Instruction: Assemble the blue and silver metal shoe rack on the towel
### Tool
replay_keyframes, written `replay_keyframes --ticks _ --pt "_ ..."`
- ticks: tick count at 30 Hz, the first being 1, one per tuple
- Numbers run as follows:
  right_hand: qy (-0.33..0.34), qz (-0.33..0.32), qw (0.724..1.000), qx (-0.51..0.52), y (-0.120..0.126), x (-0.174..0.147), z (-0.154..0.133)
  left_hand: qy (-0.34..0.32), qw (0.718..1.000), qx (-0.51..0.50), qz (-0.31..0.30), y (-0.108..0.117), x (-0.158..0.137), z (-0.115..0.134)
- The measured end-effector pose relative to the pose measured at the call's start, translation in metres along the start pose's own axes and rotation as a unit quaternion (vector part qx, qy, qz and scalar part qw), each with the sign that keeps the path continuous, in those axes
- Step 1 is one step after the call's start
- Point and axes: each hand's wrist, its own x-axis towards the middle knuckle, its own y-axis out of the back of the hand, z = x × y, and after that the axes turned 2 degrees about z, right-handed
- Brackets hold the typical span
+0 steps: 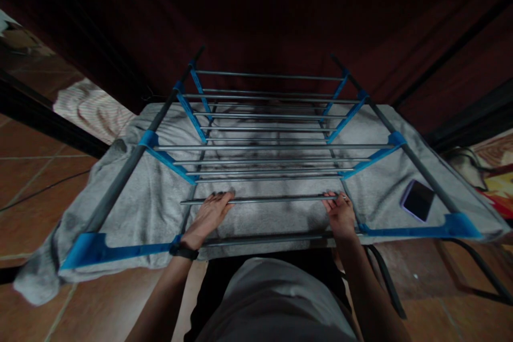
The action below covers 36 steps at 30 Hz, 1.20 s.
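Observation:
A loose thin grey metal rod (pixel 276 200) lies level across the near part of a rack frame (pixel 120 187) made of dark grey poles and blue plastic brackets. My left hand (pixel 210 215) is closed over the rod a little in from its left end, palm down. Near the other end, my right hand (pixel 340 215) holds the rod between thumb and fingers. Farther off, several similar rods (pixel 272 147) span the blue brackets (pixel 170 164). Just in front of me, a thicker bar (pixel 264 239) runs between the nearest blue brackets.
Beneath the rack, a grey blanket (pixel 248 224) covers the table. A phone (pixel 417 201) lies on it at the right. Dark red curtain (pixel 264 16) hangs behind. Striped cloth (pixel 92 107) is at the left, and black curved metal legs (pixel 387 278) stand on the tiled floor (pixel 104 299).

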Motion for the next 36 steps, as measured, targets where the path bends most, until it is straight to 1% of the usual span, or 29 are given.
replay_keyframes --ticks 6,15,25,36 --pt "0.007 0.001 1.000 -0.001 0.0000 0.0008 -0.0004 -0.019 1.000 -0.005 0.008 0.0025 0.0032 -0.0001" --pt "0.011 0.025 1.000 -0.011 -0.0013 0.0027 0.0000 -0.014 1.000 -0.016 0.012 0.0017 0.0051 -0.0011" --pt "0.011 0.009 1.000 -0.010 -0.0013 0.0002 -0.0010 0.006 1.000 -0.026 0.000 0.0030 0.0074 0.0007" --pt "-0.004 0.007 1.000 -0.013 0.0008 0.0030 -0.0005 0.001 0.998 -0.054 0.016 0.0007 0.0057 -0.0073"
